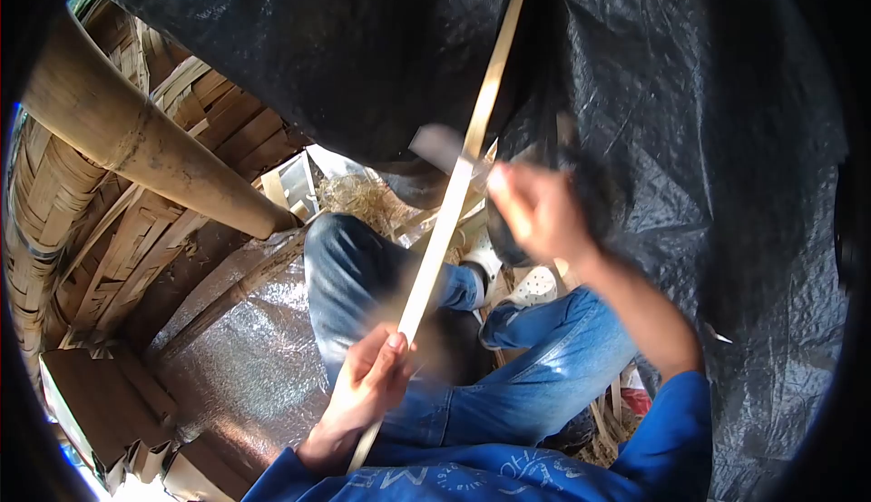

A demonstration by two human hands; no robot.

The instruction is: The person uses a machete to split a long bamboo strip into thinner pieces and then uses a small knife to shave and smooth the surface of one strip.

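A long, pale strip of split bamboo (434, 257) slants up across my lap, its far end reaching the black sheeting. My left hand (376, 377) is closed round its lower part, thumb on top. Higher up, my right hand (537, 210) grips a knife whose flat blade (437, 148) lies across the strip. The blade and right hand are smeared by motion, and the knife's handle is hidden in the fist.
Black plastic sheeting (653, 139) hangs ahead and to the right. A thick bamboo pole (172, 157) slants along a woven wall (118, 257) at left. Cardboard boxes (100, 402) stand lower left. Shavings (354, 195) lie beyond my bent knees.
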